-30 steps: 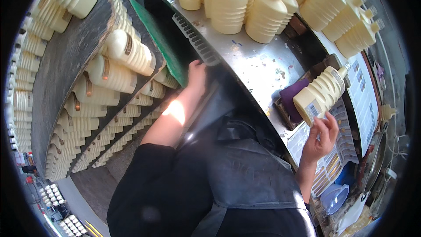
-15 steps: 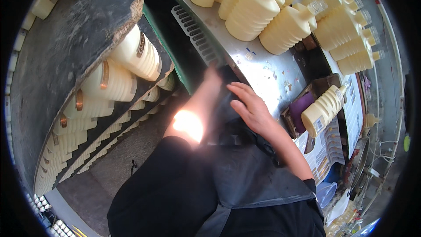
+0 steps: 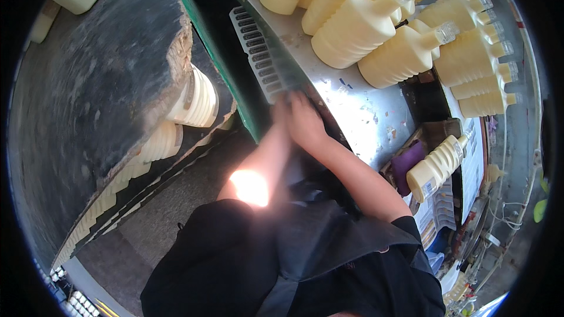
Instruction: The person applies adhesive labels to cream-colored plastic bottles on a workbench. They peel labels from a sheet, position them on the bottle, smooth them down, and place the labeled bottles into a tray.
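Note:
A pale strip with a row of dark oblong labels [image 3: 258,50] slants through the dark gap between the green panel and the metal bench. My left hand [image 3: 281,113], blurred by glare, is closed at its near end. Against it lies my right hand [image 3: 306,120], its fingers together and bent down by the same end. What the right fingertips hold, if anything, is hidden. Both hands sit close to the bench's edge.
Cream bottles with clear caps [image 3: 352,29] stand along the metal bench [image 3: 367,117]. Another bottle [image 3: 435,167] lies by a purple sponge [image 3: 405,164] at right. A rough-edged dark board [image 3: 106,76] overhangs stacked bottles at left. A green panel [image 3: 220,73] borders the gap.
My right hand has come forward and left from its raised, open position to meet my left hand at the strip's end. The whole view has shifted slightly.

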A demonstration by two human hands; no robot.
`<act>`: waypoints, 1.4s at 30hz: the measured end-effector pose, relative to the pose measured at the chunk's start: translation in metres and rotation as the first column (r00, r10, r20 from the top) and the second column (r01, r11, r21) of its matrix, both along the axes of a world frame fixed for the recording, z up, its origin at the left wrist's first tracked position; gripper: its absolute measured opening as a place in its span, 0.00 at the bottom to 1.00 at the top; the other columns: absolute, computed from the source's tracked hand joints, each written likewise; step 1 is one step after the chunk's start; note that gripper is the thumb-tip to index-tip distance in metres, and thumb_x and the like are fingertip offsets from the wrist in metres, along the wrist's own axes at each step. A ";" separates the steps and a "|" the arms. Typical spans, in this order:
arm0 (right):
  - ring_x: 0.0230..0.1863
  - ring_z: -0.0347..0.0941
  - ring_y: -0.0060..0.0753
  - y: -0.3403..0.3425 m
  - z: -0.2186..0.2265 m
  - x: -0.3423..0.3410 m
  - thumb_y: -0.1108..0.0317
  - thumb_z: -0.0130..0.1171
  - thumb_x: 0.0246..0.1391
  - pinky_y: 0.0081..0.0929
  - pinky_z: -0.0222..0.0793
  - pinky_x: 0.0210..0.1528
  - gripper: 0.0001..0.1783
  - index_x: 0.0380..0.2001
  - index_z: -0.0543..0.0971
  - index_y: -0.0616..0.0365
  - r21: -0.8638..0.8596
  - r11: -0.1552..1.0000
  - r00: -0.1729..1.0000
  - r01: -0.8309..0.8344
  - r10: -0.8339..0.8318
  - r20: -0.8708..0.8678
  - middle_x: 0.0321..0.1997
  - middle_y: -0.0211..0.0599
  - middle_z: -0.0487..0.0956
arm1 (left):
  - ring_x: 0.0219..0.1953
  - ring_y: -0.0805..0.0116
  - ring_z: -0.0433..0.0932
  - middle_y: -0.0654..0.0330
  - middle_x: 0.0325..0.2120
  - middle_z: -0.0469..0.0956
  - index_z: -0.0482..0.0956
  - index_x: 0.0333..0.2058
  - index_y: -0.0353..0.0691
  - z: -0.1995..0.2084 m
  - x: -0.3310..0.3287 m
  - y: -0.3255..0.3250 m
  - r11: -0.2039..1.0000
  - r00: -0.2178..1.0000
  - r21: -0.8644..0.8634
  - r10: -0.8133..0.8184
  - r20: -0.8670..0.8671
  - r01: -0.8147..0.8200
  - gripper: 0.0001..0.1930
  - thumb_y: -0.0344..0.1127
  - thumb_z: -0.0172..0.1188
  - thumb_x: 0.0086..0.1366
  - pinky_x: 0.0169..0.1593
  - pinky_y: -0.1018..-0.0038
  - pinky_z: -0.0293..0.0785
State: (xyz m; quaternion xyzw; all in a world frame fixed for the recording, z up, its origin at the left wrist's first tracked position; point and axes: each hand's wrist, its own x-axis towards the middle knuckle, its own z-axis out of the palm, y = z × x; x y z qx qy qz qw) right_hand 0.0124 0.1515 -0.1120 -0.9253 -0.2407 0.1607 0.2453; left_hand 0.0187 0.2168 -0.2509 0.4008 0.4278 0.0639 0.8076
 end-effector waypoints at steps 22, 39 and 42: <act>0.47 0.83 0.58 0.008 -0.063 0.032 0.68 0.43 0.68 0.52 0.78 0.51 0.17 0.45 0.81 0.60 -0.266 0.958 0.990 -0.110 0.082 -0.114 0.47 0.59 0.83 | 0.57 0.45 0.76 0.44 0.55 0.77 0.72 0.59 0.32 -0.013 -0.022 0.013 0.713 0.971 -0.670 0.232 -0.052 -0.207 0.34 0.60 0.43 0.73 0.65 0.54 0.70; 0.50 0.82 0.57 0.001 -0.053 0.029 0.75 0.50 0.61 0.48 0.80 0.50 0.31 0.69 0.64 0.56 -0.054 0.990 0.989 -0.134 0.137 0.054 0.55 0.58 0.80 | 0.42 0.54 0.82 0.52 0.43 0.81 0.73 0.57 0.33 0.048 -0.030 0.009 0.857 0.950 -0.437 0.310 0.016 -0.272 0.21 0.28 0.63 0.66 0.46 0.59 0.83; 0.56 0.76 0.57 -0.001 -0.060 0.029 0.63 0.40 0.71 0.47 0.71 0.59 0.23 0.62 0.74 0.58 0.146 0.989 0.992 -0.025 0.042 -0.115 0.53 0.61 0.80 | 0.45 0.54 0.82 0.52 0.45 0.81 0.73 0.57 0.35 0.047 -0.033 0.005 0.840 0.935 -0.471 0.346 0.082 -0.270 0.20 0.28 0.62 0.67 0.48 0.60 0.83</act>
